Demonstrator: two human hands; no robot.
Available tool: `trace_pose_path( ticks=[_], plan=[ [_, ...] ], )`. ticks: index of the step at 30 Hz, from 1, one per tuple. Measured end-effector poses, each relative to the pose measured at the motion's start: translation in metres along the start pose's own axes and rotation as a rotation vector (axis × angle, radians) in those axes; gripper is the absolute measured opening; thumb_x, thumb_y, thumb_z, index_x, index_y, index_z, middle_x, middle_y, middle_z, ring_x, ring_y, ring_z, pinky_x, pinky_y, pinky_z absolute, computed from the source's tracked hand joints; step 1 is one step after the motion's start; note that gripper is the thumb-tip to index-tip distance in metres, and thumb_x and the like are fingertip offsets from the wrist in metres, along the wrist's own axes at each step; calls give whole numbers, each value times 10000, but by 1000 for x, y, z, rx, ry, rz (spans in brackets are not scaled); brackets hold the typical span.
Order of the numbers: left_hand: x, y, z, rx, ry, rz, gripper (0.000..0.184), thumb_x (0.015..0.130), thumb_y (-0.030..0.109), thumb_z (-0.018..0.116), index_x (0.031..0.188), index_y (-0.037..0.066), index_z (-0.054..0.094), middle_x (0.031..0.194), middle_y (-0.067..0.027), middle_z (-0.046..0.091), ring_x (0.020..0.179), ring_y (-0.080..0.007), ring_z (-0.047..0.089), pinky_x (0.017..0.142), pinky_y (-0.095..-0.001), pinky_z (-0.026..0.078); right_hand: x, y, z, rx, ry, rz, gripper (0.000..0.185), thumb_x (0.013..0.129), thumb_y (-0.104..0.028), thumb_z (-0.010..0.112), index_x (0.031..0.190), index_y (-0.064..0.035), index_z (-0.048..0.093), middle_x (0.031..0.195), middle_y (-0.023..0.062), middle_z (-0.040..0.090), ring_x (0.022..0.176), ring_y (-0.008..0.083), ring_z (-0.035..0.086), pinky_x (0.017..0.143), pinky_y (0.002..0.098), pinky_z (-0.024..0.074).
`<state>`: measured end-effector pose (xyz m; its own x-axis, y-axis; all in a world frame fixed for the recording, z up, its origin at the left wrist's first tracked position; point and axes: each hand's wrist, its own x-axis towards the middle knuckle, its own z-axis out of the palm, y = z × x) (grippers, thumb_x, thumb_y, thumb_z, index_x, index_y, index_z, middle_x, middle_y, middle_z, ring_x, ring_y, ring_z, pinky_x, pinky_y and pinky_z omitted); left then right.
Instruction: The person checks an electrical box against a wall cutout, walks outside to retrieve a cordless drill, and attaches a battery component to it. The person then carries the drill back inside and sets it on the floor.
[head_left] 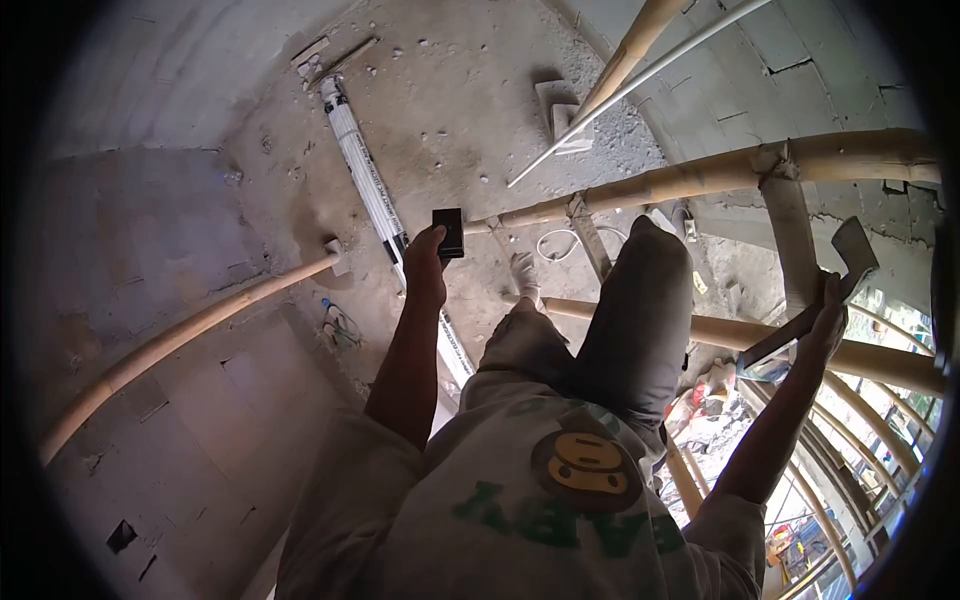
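My left hand (426, 268) is closed around a small black box-shaped object (450, 232), thumb on its near side; its exact kind does not show. Out to the right, my right hand (828, 318) grips a flat, dark tool with a bent, hooked end (853, 250); its straight part reaches down-left past the hand, and its kind is unclear. Both lie near a wooden ladder with round pole rails (690, 180) and flat rungs (790, 225). My right hand is beside its upper rung. One foot (524, 272) is lower down between the rails.
White-wrapped long pipes (362, 165) lie on the dusty floor (450, 90). A curved wooden pole (200, 335) leans along the left wall. A thin white pipe (640, 85) and another pole (630, 50) cross the upper right. At lower right are several poles over a bright opening.
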<state>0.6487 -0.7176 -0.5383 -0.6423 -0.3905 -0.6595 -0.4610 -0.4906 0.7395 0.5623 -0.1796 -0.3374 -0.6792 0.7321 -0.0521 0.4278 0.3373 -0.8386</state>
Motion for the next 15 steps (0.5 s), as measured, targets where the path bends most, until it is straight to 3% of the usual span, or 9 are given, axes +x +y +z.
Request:
trace_pose_path(
  ticks=[1,3,5,6,10,12,15],
  plan=[
    [7,-1,-10,15,16,-21,337,840,251,611,1105,45,579,975,-36,617,918,-145,592,839,-347,470,12,20,3,-25,-44,-94,455,885,-305,609,1206,16,583,1048,76,647,990,175,565,898,321,404],
    [7,-9,-28,17,22,-55,311,839,245,593,1092,65,585,979,-40,616,925,-143,589,835,-346,463,12,33,-4,-143,-45,-155,435,880,-345,605,1160,-12,627,1030,104,660,947,209,582,848,336,421],
    [16,-25,-37,23,51,-113,294,840,241,581,1084,76,587,972,-39,618,921,-141,590,828,-340,459,15,30,-10,-525,8,-151,427,874,-382,597,1130,-45,653,1052,137,657,949,238,596,837,332,424],
    [24,-34,-44,5,11,-138,278,843,231,565,1085,98,584,986,-33,627,931,-139,592,816,-330,454,8,25,-6,-546,29,-234,452,875,-420,581,1135,-56,649,1069,165,651,955,255,603,837,340,426],
    [44,-53,-29,85,-32,-154,328,858,326,617,1110,121,569,1030,-26,624,957,-143,589,839,-335,444,9,26,-14,-644,78,-236,550,860,-517,550,1213,-100,610,1147,166,631,1014,316,598,863,407,429],
    [52,-62,-11,84,-10,-182,365,844,319,650,1136,120,557,1012,-21,606,953,-142,574,863,-362,438,57,69,-63,-1012,103,-314,539,873,-503,534,1235,-108,594,1186,152,618,1059,290,597,894,389,435],
    [76,-79,8,72,-50,-186,391,829,301,670,1157,121,555,1057,-18,588,979,-141,556,889,-393,429,58,81,-83,-1152,203,-425,410,930,-378,454,1181,-104,627,1118,114,649,989,249,624,874,354,458]
  ],
)
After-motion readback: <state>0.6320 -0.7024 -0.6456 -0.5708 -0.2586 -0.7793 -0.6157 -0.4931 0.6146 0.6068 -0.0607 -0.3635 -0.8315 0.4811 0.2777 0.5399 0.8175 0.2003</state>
